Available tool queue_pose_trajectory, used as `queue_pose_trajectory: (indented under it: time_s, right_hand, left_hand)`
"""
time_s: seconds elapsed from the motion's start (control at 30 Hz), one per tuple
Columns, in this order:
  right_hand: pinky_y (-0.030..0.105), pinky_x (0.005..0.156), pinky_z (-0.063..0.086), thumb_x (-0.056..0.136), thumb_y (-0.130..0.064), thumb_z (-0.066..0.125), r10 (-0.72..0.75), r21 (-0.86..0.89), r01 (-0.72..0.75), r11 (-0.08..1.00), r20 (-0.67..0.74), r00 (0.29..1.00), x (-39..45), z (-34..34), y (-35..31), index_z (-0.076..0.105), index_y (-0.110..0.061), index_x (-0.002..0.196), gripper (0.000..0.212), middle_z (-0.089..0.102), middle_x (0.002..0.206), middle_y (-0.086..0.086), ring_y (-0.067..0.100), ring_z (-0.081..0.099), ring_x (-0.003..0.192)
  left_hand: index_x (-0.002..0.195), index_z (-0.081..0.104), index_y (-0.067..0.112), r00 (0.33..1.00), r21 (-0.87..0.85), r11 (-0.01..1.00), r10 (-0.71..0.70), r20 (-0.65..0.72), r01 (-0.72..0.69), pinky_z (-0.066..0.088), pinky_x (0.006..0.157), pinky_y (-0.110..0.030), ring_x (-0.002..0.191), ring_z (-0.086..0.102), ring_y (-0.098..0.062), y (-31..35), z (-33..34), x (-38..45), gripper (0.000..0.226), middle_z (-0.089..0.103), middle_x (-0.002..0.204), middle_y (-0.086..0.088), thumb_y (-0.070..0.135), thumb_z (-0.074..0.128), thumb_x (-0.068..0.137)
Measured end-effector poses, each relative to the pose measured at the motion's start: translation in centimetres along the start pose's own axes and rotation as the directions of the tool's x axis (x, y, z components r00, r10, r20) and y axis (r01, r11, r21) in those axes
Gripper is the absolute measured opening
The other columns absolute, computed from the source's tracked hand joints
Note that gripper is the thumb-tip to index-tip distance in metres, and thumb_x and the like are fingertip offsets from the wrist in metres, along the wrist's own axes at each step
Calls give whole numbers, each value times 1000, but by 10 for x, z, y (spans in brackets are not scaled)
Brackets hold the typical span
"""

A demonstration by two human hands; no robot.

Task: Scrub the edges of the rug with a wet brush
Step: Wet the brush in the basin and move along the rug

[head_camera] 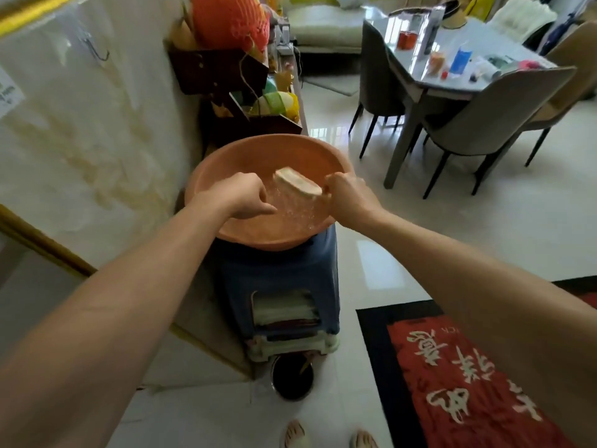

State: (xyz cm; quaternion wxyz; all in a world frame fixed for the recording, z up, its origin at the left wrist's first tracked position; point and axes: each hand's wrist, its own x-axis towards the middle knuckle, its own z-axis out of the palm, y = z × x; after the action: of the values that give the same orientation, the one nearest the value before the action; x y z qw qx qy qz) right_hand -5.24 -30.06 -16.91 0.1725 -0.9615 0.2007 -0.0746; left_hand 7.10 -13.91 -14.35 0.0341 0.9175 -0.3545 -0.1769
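- One orange basin (226, 163) at frame centre, on a blue stool (281, 273).
- Right hand (350, 197) grips one brush (297, 184) above the water; left hand (237, 197), fingers curled, holds nothing.
- One red rug (452, 376), black-edged, lower right; bare tile between.

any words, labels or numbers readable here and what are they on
Rug: large white Chinese characters on the red field, seen upside down from here; I cannot read them reliably.
Rug, near its top edge: small Latin letters, too blurred to read.
Wall sticker: green print, cut off and too blurred to read.
Blue bottle on the table: label too small to read.
Basin and brush: no text visible.
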Motion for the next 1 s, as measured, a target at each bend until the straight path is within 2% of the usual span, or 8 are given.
queue_pose_trajectory:
  time_s: [0.07, 0.13, 0.27, 0.37, 0.6, 0.83, 0.9, 1.0]
  right_hand:
    - [37, 68, 59, 101, -20, 44, 62, 188, -32, 982, -155, 986, -3, -5, -3, 65, -9, 107, 24, 65, 95, 8, 23, 64, 76]
    - [32, 58, 56, 103, -21, 40, 215, 487, -146, 861, -89, 972, -9, -17, -4, 63, -8, 110, 28, 64, 87, 9, 19, 62, 65]
    - [19, 38, 40, 103, -8, 35, 404, 890, -439, 122, 360, 841, -43, -40, 8, 55, 4, 106, 24, 54, 64, 11, 14, 46, 47]
    - [18, 38, 37, 103, -9, 37, 429, 920, -386, -67, 376, 821, -77, -51, 41, 54, 3, 101, 21, 52, 61, 10, 12, 45, 44]
    - [19, 37, 31, 101, -10, 39, 698, 980, -163, -112, 194, 690, -211, -98, 170, 53, 1, 100, 18, 53, 57, 10, 13, 43, 40]
    - [20, 38, 30, 101, -16, 43, 961, 991, 101, -89, 59, 270, -456, -157, 320, 52, -1, 98, 18, 52, 56, 10, 16, 39, 40]
    - [21, 37, 31, 100, -23, 48, 984, 998, 58, -30, 19, 177, -527, -169, 351, 53, -2, 97, 22, 54, 58, 10, 14, 40, 39]
    - [21, 36, 32, 97, -29, 55, 997, 997, 70, -11, 6, 73, -626, -177, 387, 52, -7, 92, 23, 55, 60, 10, 16, 41, 40]
  left_hand:
    - [105, 73, 17, 1000, 5, 1000, 4, -15, -4, 56, 82, -37, 88, 65, -15, 3, 0, 4, 34, 71, 101, 2, 46, 67, 88]
    - [104, 74, 19, 998, 12, 1000, 23, -51, -22, 56, 84, -41, 90, 65, -17, 12, -2, 6, 31, 71, 103, 2, 45, 66, 89]
    - [108, 71, 19, 988, 0, 994, 110, -111, -110, 55, 86, -42, 94, 64, -19, 54, -4, 10, 26, 68, 106, 2, 39, 63, 92]
    - [112, 69, 19, 971, 20, 975, 223, -81, -222, 56, 84, -41, 91, 64, -19, 110, 0, 16, 28, 69, 108, 0, 38, 61, 93]
    - [117, 68, 14, 835, 138, 824, 548, 48, -549, 53, 90, -40, 96, 62, -21, 317, 64, -4, 31, 67, 114, -5, 35, 57, 96]
    - [120, 66, 10, 534, -21, 554, 812, 235, -832, 48, 95, -37, 111, 60, -29, 594, 183, -120, 32, 66, 120, -9, 29, 54, 97]
    - [108, 69, 5, 512, -316, 562, 827, 231, -764, 50, 90, -39, 99, 63, -28, 658, 218, -165, 31, 68, 107, -13, 31, 54, 98]
    - [100, 69, 15, 547, -717, 574, 775, 318, -396, 55, 87, -45, 93, 67, -24, 753, 274, -224, 50, 70, 96, -4, 61, 61, 81]
